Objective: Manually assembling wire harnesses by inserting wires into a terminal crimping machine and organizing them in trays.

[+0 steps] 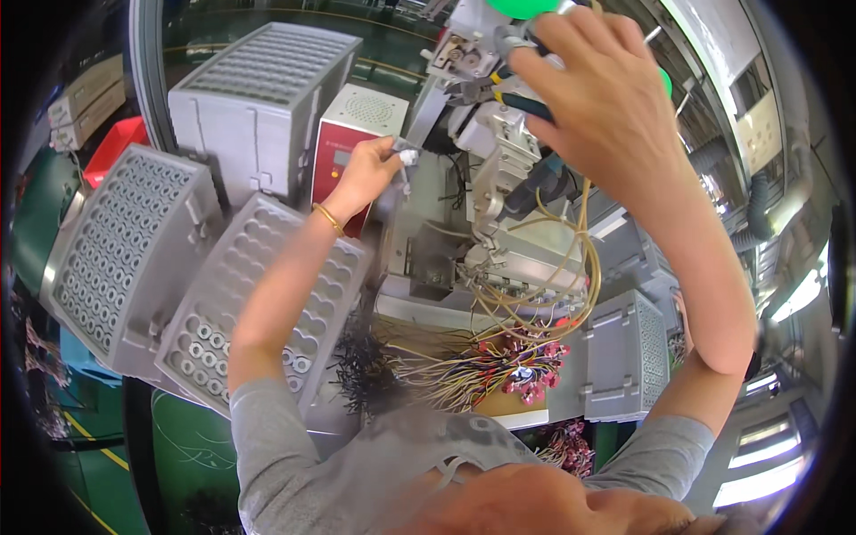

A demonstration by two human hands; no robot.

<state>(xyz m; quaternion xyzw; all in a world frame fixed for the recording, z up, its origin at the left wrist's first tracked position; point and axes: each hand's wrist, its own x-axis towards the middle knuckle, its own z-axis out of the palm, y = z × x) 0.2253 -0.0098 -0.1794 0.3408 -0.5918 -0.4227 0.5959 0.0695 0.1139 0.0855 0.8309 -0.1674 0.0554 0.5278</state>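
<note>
Since the steel pliers with dark green and yellow handles (526, 105) seem stiff and light, those handles, gripped by the right hand (606, 96), suit holding; their grey nose is before the grey metal machine (508, 143). The left hand (364, 174) pinches a small white piece (408, 157); multicoloured wires (455, 373) lie by the workbench's near edge (530, 417).

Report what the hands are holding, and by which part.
The right hand holds dark-green-and-yellow-handled metal pliers by the handles. The left hand appears to pinch a small whitish piece; which part cannot be told.
</note>
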